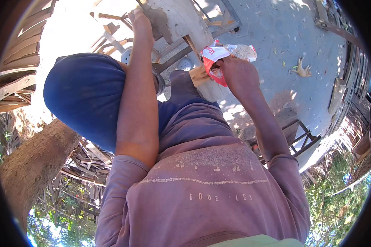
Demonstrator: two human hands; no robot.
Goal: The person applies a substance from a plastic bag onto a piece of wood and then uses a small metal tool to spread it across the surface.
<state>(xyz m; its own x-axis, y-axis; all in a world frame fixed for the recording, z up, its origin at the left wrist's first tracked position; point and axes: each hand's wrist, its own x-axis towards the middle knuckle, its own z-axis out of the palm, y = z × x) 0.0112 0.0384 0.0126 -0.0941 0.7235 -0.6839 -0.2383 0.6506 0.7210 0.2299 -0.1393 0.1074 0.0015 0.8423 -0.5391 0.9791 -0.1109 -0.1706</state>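
Observation:
My right hand [242,72] grips a crumpled red-and-white plastic packet [216,58] that bears printing. The fingers reach into or behind its folds, so their tips are hidden. Just beneath the packet is a pale wooden piece [199,75], close to my lap. My left arm stretches far forward. At its end my left hand [140,20] is beside the edge of a worn grey board [188,18] with a darker patch. Glare and the angle obscure the left fingers, and nothing can be made out in them.
Grey perforated clogs [185,64] are below, among wooden and metal bars. A metal frame [232,18] stands at the top. A cat [301,69] lies on the concrete floor [266,31]. A tree trunk [37,163] rises at left, near piled wood strips [18,61].

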